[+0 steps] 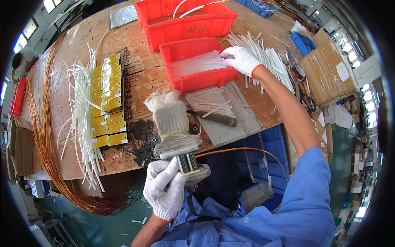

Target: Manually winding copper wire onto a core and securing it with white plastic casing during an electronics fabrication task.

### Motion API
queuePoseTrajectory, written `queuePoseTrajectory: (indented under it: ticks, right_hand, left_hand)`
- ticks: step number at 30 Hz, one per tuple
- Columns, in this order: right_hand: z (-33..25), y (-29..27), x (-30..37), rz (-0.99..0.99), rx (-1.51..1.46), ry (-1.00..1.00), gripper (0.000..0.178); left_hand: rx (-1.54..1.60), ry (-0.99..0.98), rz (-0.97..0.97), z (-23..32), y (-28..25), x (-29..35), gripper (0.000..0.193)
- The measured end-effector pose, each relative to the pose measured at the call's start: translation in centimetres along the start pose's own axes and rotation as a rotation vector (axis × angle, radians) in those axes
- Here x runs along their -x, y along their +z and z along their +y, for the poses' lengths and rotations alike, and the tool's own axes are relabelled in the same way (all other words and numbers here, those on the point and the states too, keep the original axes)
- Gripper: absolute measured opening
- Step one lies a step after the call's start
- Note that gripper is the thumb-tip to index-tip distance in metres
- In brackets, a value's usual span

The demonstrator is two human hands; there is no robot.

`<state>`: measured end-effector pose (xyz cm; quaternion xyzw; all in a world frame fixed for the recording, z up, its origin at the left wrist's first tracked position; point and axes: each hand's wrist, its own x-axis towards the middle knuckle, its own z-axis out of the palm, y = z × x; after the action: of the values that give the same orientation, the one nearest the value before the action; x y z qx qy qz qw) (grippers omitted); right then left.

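My left hand (165, 190), in a white knit glove, closes its fingers on a small slotted metal core (188, 164) with a pale yellow edge. The core sits against a fixture (177, 142) wrapped in grey tape, with a knit cloth sleeve (166, 111) over its upper part. My right hand (242, 59), also gloved, reaches over the right side of a red bin (197, 85). Its fingertips are bent together at the ends of thin translucent strips (197, 64) lying inside; how many they grip is hidden.
A larger red bin (185, 31) stands behind. Yellow-wrapped blocks (108, 99) with white tubes (80, 103) lie left, beside a long copper wire bundle (48, 136). More white tubes (267, 61), a cardboard box (329, 72) and a dark cylinder (220, 119) are to the right.
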<state>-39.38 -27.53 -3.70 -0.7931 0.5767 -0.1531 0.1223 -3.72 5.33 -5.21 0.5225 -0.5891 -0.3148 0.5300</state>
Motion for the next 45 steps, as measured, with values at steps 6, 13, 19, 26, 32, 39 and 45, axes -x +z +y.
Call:
queuePoseTrajectory:
  ticks: [6, 13, 19, 26, 32, 39, 45]
  right_hand:
    - [0.8, -1.0, -0.4, -0.031, 0.181, -0.132, 0.028]
    - [-2.3, -3.6, 2.5, 0.196, 0.164, -0.049, 0.030]
    - [0.3, -3.2, 2.2, 0.134, -0.114, 0.161, 0.024]
    - [1.9, -1.6, 0.4, -0.174, -0.153, 0.077, 0.035]
    - [1.2, -0.3, -0.6, -0.084, 0.067, -0.089, 0.022]
    - [-1.7, -3.2, 3.0, 0.192, -0.246, 0.056, 0.018]
    - [-13.8, -14.0, 14.0, 0.338, -0.512, -0.116, 0.023]
  left_hand:
    - [-0.019, 0.010, -0.006, 0.3, 0.1, 0.0, 0.039]
    - [-0.001, -0.042, 0.042, 0.5, 0.2, 0.2, 0.039]
    - [0.017, -0.076, 0.057, 0.8, 1.0, 0.3, 0.037]
    - [-0.052, -0.026, 0.037, 0.7, 0.8, 0.6, 0.037]
    - [-0.001, 0.013, 0.042, 0.0, 0.7, 1.0, 0.040]
    - [-0.064, -0.016, 0.033, 0.3, 0.6, 0.8, 0.040]
    - [-0.066, -0.029, 0.031, 0.5, 0.7, 0.6, 0.037]
